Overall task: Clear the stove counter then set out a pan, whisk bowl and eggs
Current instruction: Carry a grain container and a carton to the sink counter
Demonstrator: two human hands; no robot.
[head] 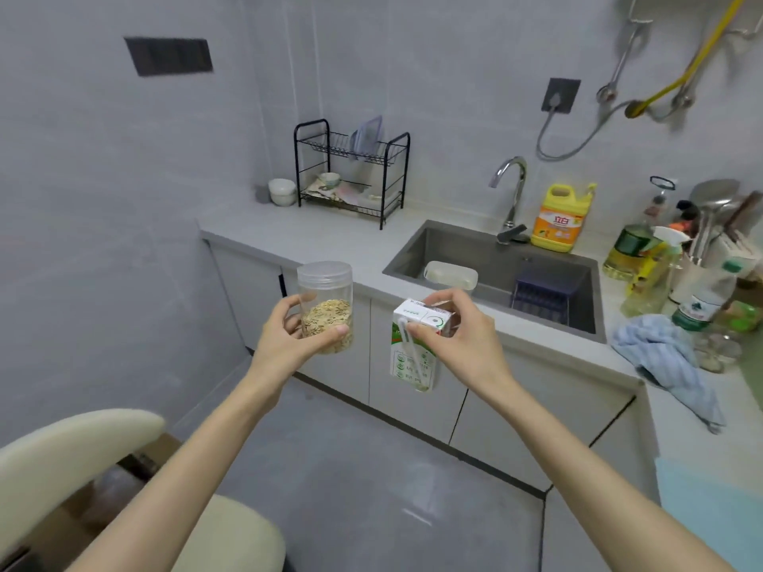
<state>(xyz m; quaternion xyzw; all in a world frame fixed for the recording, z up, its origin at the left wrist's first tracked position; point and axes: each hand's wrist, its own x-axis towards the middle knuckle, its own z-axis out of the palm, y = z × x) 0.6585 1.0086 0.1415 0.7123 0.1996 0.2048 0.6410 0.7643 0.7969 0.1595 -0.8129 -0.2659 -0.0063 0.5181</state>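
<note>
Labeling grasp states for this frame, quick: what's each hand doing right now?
Left hand: grips a clear plastic jar of oats, held in the air.
Right hand: pinches the top of a white-and-green drink carton.

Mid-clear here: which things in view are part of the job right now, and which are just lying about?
Job in hand:
oat jar, gripped by the left hand
milk carton, held at its top by the right hand

Lying about:
dish rack
yellow detergent bottle
blue cloth
white tub in the sink
</note>
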